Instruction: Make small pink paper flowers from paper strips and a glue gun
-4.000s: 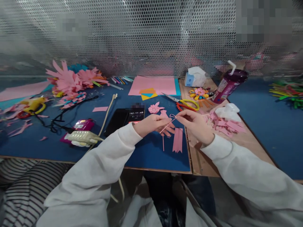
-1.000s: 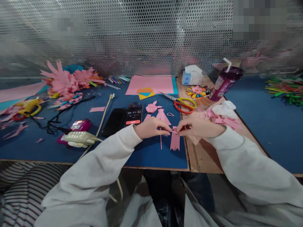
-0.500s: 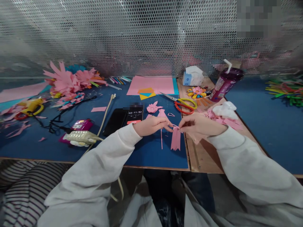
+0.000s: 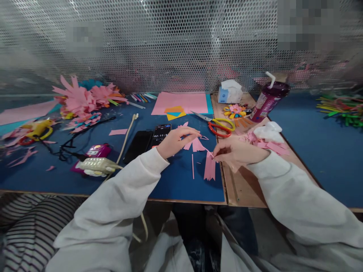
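My right hand [image 4: 236,152] is closed in a pinch on a thin pink paper strip [image 4: 208,149], whose free end points up and left. Just below those fingertips is a bunch of pink paper ribbons [image 4: 210,170] with notched ends. My left hand [image 4: 180,140] is stretched out over the pink paper pieces, fingers pointing right, apart from the strip. Under it spread pink cut pieces [image 4: 196,145], and a pink paper flower behind is mostly covered. A small pink paper loop [image 4: 204,138] lies by the left fingertips. A narrow pink strip [image 4: 193,166] rests on the blue mat.
Scissors [image 4: 217,125] with red and yellow handles lie behind my hands. Phones [image 4: 138,146], a cable and a yellow glue gun [image 4: 39,130] are at left. A purple bottle [image 4: 268,102] and tissue pack [image 4: 230,92] stand at right. Pink sheets [image 4: 180,102] lie at the back.
My left hand has moved up and left, away from my right fingertips, and its fingers have let go of the strip. The right hand has barely moved.
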The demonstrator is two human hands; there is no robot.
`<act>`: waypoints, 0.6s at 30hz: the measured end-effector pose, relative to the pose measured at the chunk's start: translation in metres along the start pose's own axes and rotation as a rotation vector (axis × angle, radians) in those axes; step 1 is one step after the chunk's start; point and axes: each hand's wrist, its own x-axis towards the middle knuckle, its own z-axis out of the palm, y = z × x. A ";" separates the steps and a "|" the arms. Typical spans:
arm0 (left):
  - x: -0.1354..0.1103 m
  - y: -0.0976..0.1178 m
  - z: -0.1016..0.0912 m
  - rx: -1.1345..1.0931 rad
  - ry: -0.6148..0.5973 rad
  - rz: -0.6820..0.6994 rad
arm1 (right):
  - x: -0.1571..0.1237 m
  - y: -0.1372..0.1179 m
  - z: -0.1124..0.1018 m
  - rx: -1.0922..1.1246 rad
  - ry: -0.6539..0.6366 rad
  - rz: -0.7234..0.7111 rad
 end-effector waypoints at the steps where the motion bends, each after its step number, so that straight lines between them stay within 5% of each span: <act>1: 0.000 -0.001 0.000 0.013 0.010 0.027 | 0.000 -0.001 0.001 -0.012 -0.014 0.005; 7: -0.003 -0.001 0.007 0.000 -0.220 0.195 | 0.000 0.001 0.007 -0.030 -0.097 0.055; 18: -0.007 0.002 0.010 -0.068 -0.399 0.070 | 0.000 0.008 0.011 0.108 -0.033 0.024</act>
